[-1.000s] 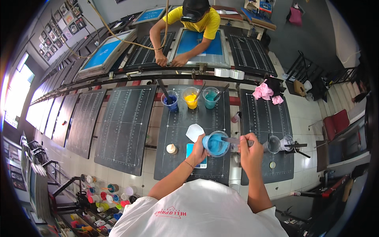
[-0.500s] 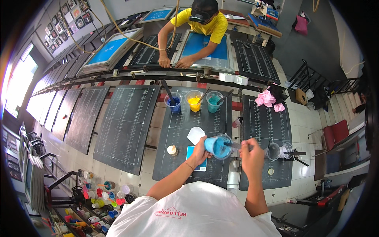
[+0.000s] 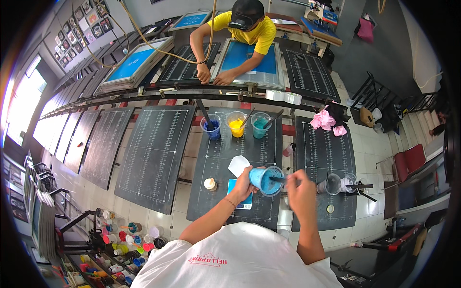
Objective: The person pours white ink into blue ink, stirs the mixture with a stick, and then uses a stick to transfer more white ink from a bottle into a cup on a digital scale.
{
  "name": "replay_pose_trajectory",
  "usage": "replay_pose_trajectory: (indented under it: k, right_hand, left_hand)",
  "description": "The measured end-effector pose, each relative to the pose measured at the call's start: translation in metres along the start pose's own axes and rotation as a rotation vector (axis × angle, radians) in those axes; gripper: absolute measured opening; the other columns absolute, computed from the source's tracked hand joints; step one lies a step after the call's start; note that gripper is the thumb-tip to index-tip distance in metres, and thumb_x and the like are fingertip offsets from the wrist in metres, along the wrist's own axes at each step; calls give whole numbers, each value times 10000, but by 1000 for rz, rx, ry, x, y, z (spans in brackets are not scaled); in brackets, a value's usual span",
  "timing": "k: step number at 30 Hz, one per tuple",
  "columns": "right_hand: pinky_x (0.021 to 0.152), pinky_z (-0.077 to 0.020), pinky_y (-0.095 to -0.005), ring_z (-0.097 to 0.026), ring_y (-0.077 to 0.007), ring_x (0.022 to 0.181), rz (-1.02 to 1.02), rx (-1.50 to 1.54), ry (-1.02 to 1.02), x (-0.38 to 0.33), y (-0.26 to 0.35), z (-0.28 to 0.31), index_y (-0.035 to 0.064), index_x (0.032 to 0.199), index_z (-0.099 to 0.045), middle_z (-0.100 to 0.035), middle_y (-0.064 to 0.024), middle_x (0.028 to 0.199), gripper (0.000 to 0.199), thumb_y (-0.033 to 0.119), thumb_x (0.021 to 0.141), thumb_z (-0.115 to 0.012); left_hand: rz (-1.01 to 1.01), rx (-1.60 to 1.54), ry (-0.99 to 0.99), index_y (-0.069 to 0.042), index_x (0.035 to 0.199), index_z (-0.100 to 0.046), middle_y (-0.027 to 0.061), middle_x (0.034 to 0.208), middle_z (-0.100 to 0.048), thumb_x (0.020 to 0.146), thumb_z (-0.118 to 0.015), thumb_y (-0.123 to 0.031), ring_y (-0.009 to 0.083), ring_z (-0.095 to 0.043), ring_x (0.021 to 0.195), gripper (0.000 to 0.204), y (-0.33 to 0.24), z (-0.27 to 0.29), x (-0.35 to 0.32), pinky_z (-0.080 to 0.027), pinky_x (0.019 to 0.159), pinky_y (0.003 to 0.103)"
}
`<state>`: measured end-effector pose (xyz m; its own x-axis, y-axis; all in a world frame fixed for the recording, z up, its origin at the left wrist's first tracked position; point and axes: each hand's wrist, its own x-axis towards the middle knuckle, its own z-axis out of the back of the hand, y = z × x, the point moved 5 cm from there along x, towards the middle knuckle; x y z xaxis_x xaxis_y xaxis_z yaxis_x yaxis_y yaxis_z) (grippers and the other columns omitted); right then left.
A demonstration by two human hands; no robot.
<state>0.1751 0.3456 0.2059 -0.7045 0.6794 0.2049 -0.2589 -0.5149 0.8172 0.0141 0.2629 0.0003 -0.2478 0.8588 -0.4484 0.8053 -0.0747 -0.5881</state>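
Observation:
My left hand (image 3: 245, 185) is wrapped round a clear plastic cup (image 3: 267, 181) of light blue ink, tilted toward the right. In my right hand (image 3: 300, 185) is the handle of a dark stirring stick (image 3: 278, 179), its other end down in the blue ink. Under my left hand lies a small blue-topped digital scale (image 3: 241, 198), partly covered by it. A white sheet of paper (image 3: 238, 166) rests just beyond, and a small white-lidded jar (image 3: 210, 184) stands to the left. Farther off are cups of dark blue ink (image 3: 211, 132), yellow ink (image 3: 236, 126) and teal ink (image 3: 260, 129), each with a stick.
Clear cups (image 3: 332, 184) with dark sticks stand on the right-hand board (image 3: 307, 218), near pink cloths (image 3: 323, 120). Across the rail, a person in a yellow shirt (image 3: 259, 33) leans over a screen frame (image 3: 277, 79). Several ink tubs (image 3: 134, 227) crowd the lower left.
The stick in my right hand has shifted within the cup, and the cup's mouth has turned slightly. Across the rail, the person's hand on the left has risen a little.

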Motion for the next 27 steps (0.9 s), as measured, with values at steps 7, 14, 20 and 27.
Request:
replay_pose_trajectory:
  k: [7,14,20,27]
  right_hand:
    - [552,-511,-334,-677,-186,578,-54,30,-18,1,14,5,0,893,-616,-690,-116,672,197,166,999,-618]
    - [558,-512,-391,-696,-286,581,-215,-88,-74,10,-9,3,41,934,-651,-698,-143,699,170,200,989,-629]
    - [556,-509,-425,-695,-332,593,-120,-14,-135,10,-10,1,48,918,-644,-680,-131,657,172,209,980,-641]
    - [537,-490,-410,-686,-327,578,-108,104,-109,3,-9,1,59,938,-658,-657,-124,632,197,244,999,-624]
  left_hand:
    - [-8,-15,-42,-59,1351,-621,32,728,-663,1076,-280,-438,140,-582,511,579,-4,-20,-8,-517,485,273]
    - [-13,1,60,-32,1081,-645,86,871,-707,1060,-365,-438,212,-690,696,494,-10,-9,-5,-604,637,363]
    - [-4,-100,-174,-65,1012,-649,42,666,-646,1060,-377,-461,171,-614,506,483,-1,-8,-4,-512,451,301]
    - [17,-74,41,-58,1022,-641,98,875,-709,1039,-419,-463,231,-710,777,462,6,10,6,-615,697,416]
